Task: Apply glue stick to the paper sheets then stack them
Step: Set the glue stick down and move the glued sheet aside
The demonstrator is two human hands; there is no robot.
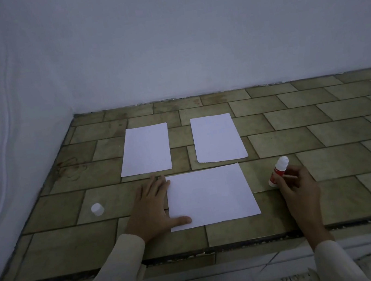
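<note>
Three white paper sheets lie on a tiled counter [325, 142]. The near sheet [210, 197] lies sideways in front of me. Behind it are a left sheet [146, 149] and a right sheet [217, 138], both lengthwise. My left hand [152, 208] lies flat on the counter, fingers spread, thumb and fingertips pressing the near sheet's left edge. My right hand [297, 188] grips a red and white glue stick [279, 170], uncapped and tilted, its base touching the counter just right of the near sheet. The white cap [97, 209] stands alone to the left.
White walls [164, 46] close the counter at the back and the left. The counter's front edge [221, 247] runs just below my wrists. A white cable [2, 169] hangs down the left wall, and another cable lies on the floor below.
</note>
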